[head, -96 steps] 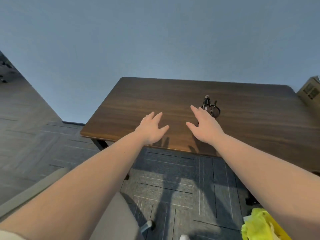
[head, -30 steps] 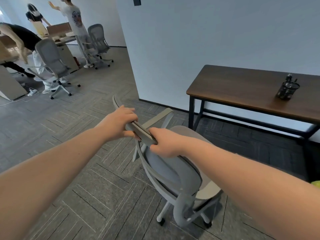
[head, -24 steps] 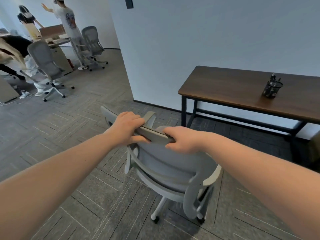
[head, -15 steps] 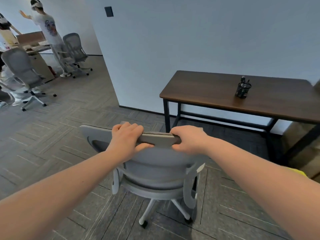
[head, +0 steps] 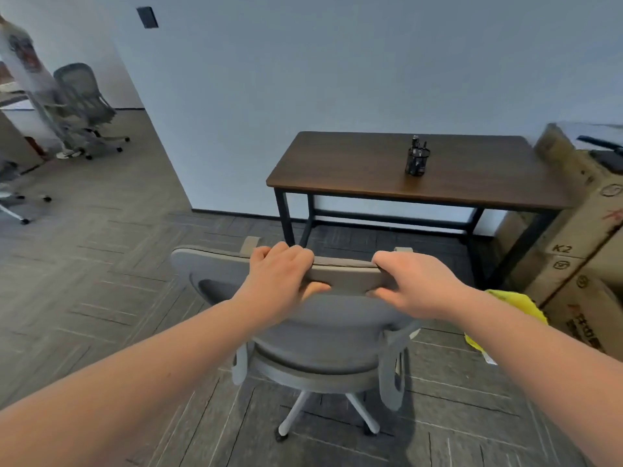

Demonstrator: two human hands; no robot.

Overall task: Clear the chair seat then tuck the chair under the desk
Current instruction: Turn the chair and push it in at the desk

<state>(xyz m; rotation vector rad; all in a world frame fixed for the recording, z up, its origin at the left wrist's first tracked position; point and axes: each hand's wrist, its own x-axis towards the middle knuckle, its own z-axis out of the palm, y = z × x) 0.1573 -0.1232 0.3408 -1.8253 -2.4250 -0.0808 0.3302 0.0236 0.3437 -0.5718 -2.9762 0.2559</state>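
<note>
A grey office chair (head: 323, 335) on castors stands in front of me with its back toward me, facing the dark wooden desk (head: 354, 170). My left hand (head: 279, 281) and my right hand (head: 411, 284) both grip the top edge of the chair's backrest, side by side. The seat is mostly hidden behind the backrest and I see nothing on it. A gap of floor lies between the chair and the desk's black frame.
A black mesh pen holder (head: 417, 160) stands on the desk. Stacked cardboard boxes (head: 580, 251) sit right of the desk, with a yellow cloth (head: 515, 301) on the floor beside them. Other office chairs (head: 84, 106) and a standing person (head: 23, 62) are at far left.
Both hands went from hovering over the desk to gripping the chair's backrest. In the last second the chair has swung round to face the desk squarely, and the view has turned right.
</note>
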